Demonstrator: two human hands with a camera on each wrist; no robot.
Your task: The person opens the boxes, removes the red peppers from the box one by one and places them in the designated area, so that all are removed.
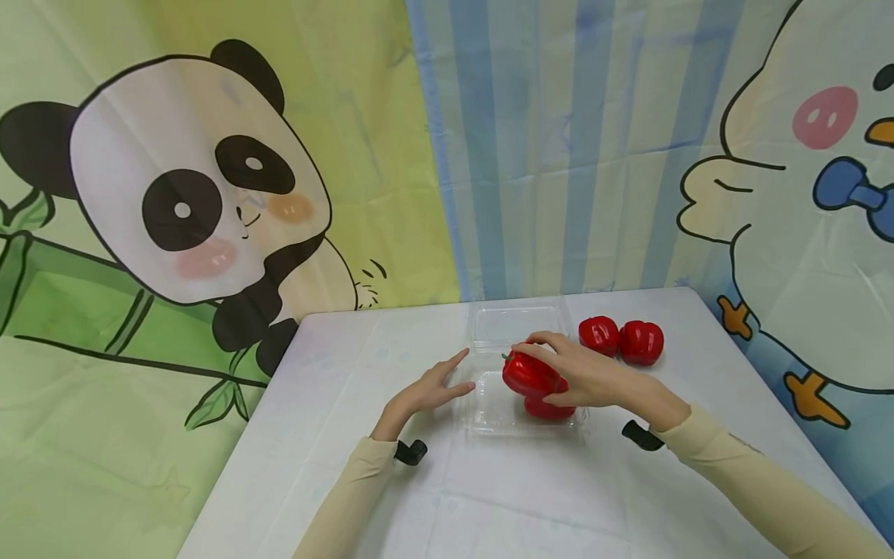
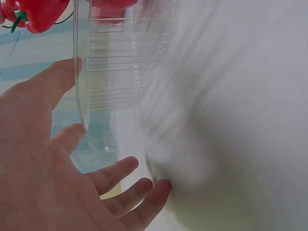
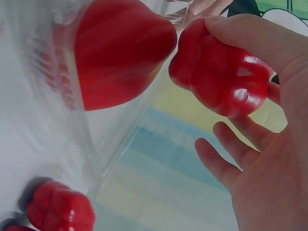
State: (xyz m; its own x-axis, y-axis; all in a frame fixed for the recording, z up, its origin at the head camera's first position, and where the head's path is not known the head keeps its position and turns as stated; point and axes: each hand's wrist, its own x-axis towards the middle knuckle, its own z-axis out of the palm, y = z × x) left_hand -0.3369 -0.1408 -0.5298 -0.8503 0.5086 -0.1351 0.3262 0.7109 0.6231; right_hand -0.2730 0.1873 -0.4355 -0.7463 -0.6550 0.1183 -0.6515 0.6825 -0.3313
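My right hand (image 1: 590,373) grips a red bell pepper (image 1: 528,376) with a green stem, thumb and fingers on its sides, above a clear plastic clamshell container (image 1: 491,405). Inside the container's near half lies a second red bell pepper (image 3: 122,55), partly hidden behind the held one in the head view. At the container's left side is my left hand (image 1: 427,390), fingers spread and holding nothing. Two of its fingertips sit right at the clear rim (image 2: 83,96) in the left wrist view, while the other fingers extend below it.
The container's clear lid half (image 1: 518,324) lies folded back toward the rear of the white table (image 1: 349,373). Two more red peppers, one (image 1: 598,335) beside the other (image 1: 641,343), lie to the right of the lid. A cartoon-printed curtain (image 1: 517,155) hangs behind the table.
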